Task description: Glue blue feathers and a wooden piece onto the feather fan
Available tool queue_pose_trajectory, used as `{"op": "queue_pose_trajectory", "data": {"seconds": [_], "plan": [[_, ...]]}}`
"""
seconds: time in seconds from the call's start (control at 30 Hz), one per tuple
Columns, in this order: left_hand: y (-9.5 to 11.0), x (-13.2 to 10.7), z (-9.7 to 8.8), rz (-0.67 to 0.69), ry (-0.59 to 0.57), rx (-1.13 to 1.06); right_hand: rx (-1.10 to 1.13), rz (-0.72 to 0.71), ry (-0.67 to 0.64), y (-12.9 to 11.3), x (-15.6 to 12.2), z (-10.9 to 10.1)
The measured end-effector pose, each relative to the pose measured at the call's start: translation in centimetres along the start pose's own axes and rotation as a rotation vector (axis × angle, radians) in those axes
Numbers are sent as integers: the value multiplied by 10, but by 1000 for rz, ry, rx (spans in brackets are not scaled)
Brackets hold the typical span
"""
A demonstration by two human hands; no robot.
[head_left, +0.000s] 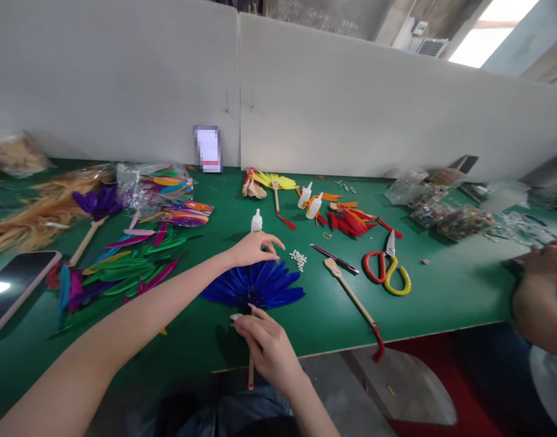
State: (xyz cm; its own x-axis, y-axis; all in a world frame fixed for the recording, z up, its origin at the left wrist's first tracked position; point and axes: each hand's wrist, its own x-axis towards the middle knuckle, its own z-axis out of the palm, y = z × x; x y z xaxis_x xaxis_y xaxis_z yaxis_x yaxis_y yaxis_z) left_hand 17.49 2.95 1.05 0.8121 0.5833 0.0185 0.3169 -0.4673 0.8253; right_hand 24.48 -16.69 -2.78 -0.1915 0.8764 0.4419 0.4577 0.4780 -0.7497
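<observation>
The blue feather fan (253, 285) is lying at the near side of the bench (324, 315), between the two hands. Its feathers are spreading toward the far side, while its handle (251, 377) is pointing near, extending past the bench edge. The right hand (266, 340) is gripping the handle just below the feathers; this grip is probably steadying the fan while leaving its face accessible. The left hand (255, 250) is curling its fingers at the far edge of the feathers; whether that grip is closing on anything small, the view is not showing. The white beads (298, 260) are lying loose just right of the left hand, apparently for easy pickup. A glue bottle (257, 222) is standing upright beyond the left hand, likely for quick access. The scissors (390, 247) are lying farther right, seemingly set aside.
</observation>
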Motion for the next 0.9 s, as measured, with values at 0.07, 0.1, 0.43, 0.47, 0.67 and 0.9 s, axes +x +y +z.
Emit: {"op": "queue_pose_trajectory", "data": {"seconds": [0.07, 0.1, 0.43, 0.47, 0.67, 0.9], "plan": [[-1, 1, 0, 0, -2, 11, -2, 1, -11, 0, 0, 0], [-1, 1, 0, -1, -1, 19, -6, -3, -13, 0, 0, -1], [4, 4, -1, 8, -20, 73, -41, -82, 63, -3, -1, -1], [5, 5, 0, 13, -28, 75, -45, -84, 72, -4, -1, -2], [3, 14, 10, 14, -46, 87, -45, -86, 102, -6, 1, -3], [4, 16, 11, 3, -34, 101, -32, -68, 103, -3, -1, -2]]}}
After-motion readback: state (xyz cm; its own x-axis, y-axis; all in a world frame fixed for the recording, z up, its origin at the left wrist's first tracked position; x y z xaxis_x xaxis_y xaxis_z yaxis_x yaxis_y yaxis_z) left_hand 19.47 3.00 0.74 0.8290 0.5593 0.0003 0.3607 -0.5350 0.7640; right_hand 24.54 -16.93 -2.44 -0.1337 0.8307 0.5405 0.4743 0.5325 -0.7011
